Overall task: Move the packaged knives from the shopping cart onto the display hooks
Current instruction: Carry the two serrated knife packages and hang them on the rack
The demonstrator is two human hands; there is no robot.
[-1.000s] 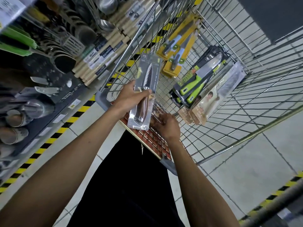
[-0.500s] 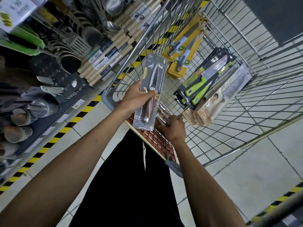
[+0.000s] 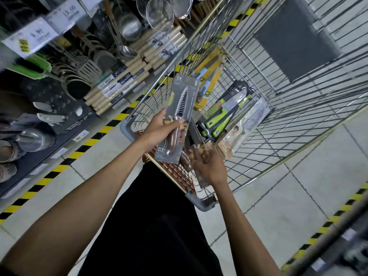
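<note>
Closest to us, over the black garment (image 3: 151, 226) we wore, both forearms reached forward to the near end of the shopping cart (image 3: 127, 128). Our left hand (image 3: 159, 132) grasped a grey packaged knife (image 3: 179, 116) about its middle, thumb laid across the front near the brown handle. We held it upright above the cart's rim, blade tip pointing away from us, so it was neither in the basket nor on the display. Just right of it and lower, our right hand (image 3: 211, 166) had its fingers curled round the lower end of a second pack (image 3: 194, 148). That one was blurred, and we could make out only a clear cover with something brown inside. Both hands hung over the red plastic flap (image 3: 173, 172) at the cart's near end.

Further into the basket, more packs leaned against the wire. A black pack of green-handled knives (image 3: 223, 116) touched a pale pack with a printed figure (image 3: 245, 128) on its right, and beyond them stood a yellow pack (image 3: 211, 76). A grey panel (image 3: 294, 36) showed at the cart's far end.

To our left, past the yellow-and-black floor tape (image 3: 89, 140), the display rack carried wooden-handled utensils (image 3: 119, 82). Higher and farther off were wire strainers (image 3: 159, 12) and price tags (image 3: 29, 40).
</note>
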